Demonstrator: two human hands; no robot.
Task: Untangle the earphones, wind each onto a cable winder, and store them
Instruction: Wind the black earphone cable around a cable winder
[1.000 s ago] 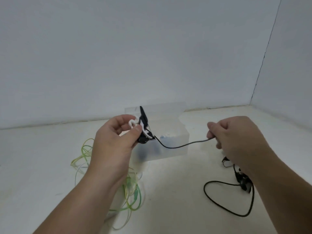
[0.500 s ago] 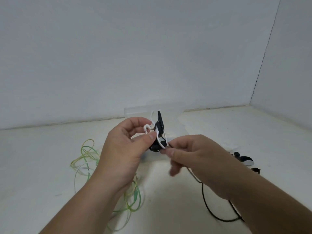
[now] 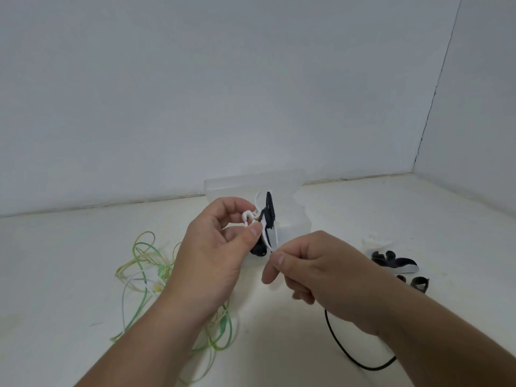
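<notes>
My left hand (image 3: 212,255) pinches the winder (image 3: 268,219); my right hand (image 3: 315,263) pinches the black cable (image 3: 346,355), likely limp and light, close by.

2 pale walls (image 3: 223,93) meet at a dark seam (image 3: 436,88) on the right. Below lies a cream-white surface (image 3: 55,275), evenly lit.

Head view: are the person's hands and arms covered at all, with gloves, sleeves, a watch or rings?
No. The left hand and right hand are bare: no gloves, rings or markings. The left forearm and right forearm are bare too, with no sleeve, watch or band visible up to the frame's edge. Fingernails look short and unpainted.
</notes>
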